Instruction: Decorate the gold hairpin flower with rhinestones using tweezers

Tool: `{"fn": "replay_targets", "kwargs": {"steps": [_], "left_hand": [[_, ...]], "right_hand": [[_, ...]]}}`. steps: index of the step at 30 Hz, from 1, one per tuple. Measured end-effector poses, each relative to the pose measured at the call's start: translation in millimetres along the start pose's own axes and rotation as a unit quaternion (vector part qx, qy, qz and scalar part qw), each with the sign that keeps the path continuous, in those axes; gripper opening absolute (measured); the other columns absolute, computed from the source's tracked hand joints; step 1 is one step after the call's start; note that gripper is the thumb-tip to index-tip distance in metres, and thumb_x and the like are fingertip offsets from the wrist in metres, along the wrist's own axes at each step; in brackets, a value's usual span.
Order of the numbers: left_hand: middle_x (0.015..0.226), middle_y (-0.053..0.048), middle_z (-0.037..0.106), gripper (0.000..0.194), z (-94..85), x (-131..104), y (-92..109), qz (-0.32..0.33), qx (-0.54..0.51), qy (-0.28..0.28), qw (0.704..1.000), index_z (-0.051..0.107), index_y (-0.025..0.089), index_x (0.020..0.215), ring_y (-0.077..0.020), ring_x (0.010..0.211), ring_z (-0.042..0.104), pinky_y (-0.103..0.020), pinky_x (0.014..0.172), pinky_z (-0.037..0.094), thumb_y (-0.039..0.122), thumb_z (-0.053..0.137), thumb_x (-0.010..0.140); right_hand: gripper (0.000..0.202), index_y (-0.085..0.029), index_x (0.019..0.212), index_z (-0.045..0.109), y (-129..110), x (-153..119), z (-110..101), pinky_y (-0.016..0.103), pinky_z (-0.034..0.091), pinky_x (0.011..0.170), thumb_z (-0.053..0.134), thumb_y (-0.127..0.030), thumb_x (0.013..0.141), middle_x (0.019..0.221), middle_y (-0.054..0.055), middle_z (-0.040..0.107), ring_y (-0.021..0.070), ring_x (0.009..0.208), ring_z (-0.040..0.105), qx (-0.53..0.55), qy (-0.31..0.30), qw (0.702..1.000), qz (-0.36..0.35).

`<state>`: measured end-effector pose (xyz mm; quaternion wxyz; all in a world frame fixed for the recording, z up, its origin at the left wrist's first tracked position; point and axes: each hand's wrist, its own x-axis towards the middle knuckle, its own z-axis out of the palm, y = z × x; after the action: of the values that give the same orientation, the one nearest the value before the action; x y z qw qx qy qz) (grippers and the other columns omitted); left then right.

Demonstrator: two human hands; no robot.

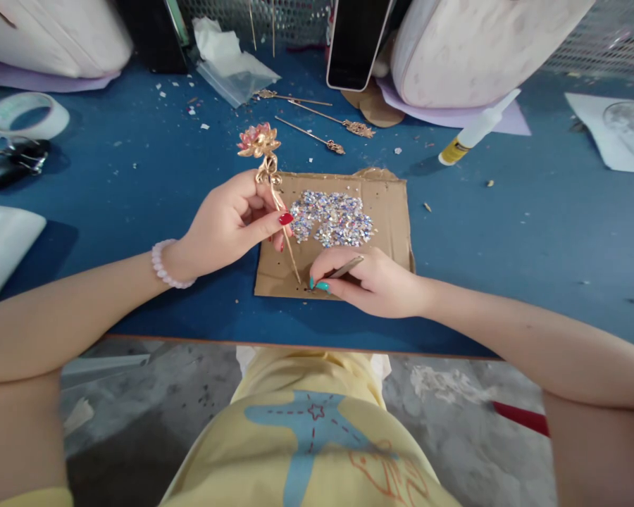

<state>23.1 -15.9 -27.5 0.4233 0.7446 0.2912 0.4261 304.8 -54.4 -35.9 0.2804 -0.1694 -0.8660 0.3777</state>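
Over the cardboard, the left hand is pinching a flower-topped hairpin beside glitter chips; the right hand is pinching a slim tool near its front edge.

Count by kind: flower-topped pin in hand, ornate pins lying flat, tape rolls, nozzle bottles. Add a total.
Flower-topped pin, left hand: 1
Ornate pins lying flat: 3
Tape roll: 1
Nozzle bottle: 1
Total: 6
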Motion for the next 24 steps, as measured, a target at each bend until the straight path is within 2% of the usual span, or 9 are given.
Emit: {"fn": "replay_targets", "kwargs": {"steps": [6, 11, 14, 18, 21, 24], "left_hand": [[0.075, 0.006, 0.081, 0.035, -2.5, -1.0, -4.9, -0.019, -0.001, -0.006, 1.0, 0.063, 0.031, 0.097, -0.0162, 0.055, 0.076, -0.03, 0.057, 0.064, 0.038, 0.093, 0.113], [0.071, 0.007, 0.079, 0.036, -7.8, 0.5, -12.5, -0.02, -0.01, -0.018, 1.0, 0.066, 0.031, 0.099, -0.0134, 0.051, 0.069, -0.029, 0.051, 0.059, 0.04, 0.099, 0.11], [0.071, 0.006, 0.079, 0.039, -9.8, 1.9, -15.3, -0.026, -0.015, -0.022, 0.999, 0.066, 0.03, 0.098, -0.0127, 0.05, 0.068, -0.028, 0.049, 0.058, 0.046, 0.1, 0.11], [0.07, 0.006, 0.079, 0.043, -10.4, 4.8, -19.6, -0.035, -0.025, -0.029, 0.999, 0.065, 0.031, 0.097, -0.0121, 0.048, 0.067, -0.027, 0.045, 0.055, 0.053, 0.1, 0.109], [0.071, 0.006, 0.079, 0.043, -9.9, 5.5, -22.5, -0.04, -0.033, -0.035, 0.998, 0.065, 0.031, 0.098, -0.0129, 0.049, 0.067, -0.028, 0.045, 0.056, 0.056, 0.098, 0.111], [0.079, 0.002, 0.083, 0.041, -10.0, 4.4, -24.3, -0.047, -0.04, -0.036, 0.997, 0.066, 0.03, 0.103, -0.0154, 0.056, 0.073, -0.03, 0.049, 0.06, 0.061, 0.089, 0.117]], "right_hand": [[0.021, -0.022, 0.114, 0.07, 3.0, -1.7, 1.8, 0.034, 0.066, 0.091, 0.054, -0.009, 0.118, 0.108, 0.009, 0.085, 0.0191, 0.099, 0.08, -0.022, 0.015, 0.998, -0.049], [0.024, -0.021, 0.119, 0.071, 4.1, -6.1, 3.6, 0.036, 0.065, 0.089, 0.05, -0.011, 0.124, 0.109, 0.009, 0.084, 0.0203, 0.099, 0.08, -0.093, -0.007, 0.991, -0.094], [0.032, -0.022, 0.117, 0.071, 1.4, -7.6, 4.5, 0.032, 0.06, 0.084, 0.044, -0.008, 0.125, 0.104, 0.006, 0.081, 0.0171, 0.09, 0.075, -0.198, -0.021, 0.967, -0.158], [0.038, -0.023, 0.102, 0.072, -4.3, -8.1, 7.0, 0.032, 0.05, 0.071, 0.046, -0.011, 0.127, 0.087, 0.0, 0.071, 0.0167, 0.076, 0.062, -0.278, -0.01, 0.934, -0.223], [0.035, -0.022, 0.108, 0.072, -5.3, -9.9, 7.8, 0.031, 0.05, 0.069, 0.045, -0.008, 0.125, 0.092, 0.002, 0.073, 0.0168, 0.079, 0.064, -0.268, -0.025, 0.94, -0.21], [0.029, -0.021, 0.123, 0.07, -1.6, -11.8, 7.1, 0.029, 0.061, 0.081, 0.045, -0.006, 0.123, 0.108, 0.006, 0.079, 0.0163, 0.094, 0.075, -0.18, 0.001, 0.974, -0.135]]}}
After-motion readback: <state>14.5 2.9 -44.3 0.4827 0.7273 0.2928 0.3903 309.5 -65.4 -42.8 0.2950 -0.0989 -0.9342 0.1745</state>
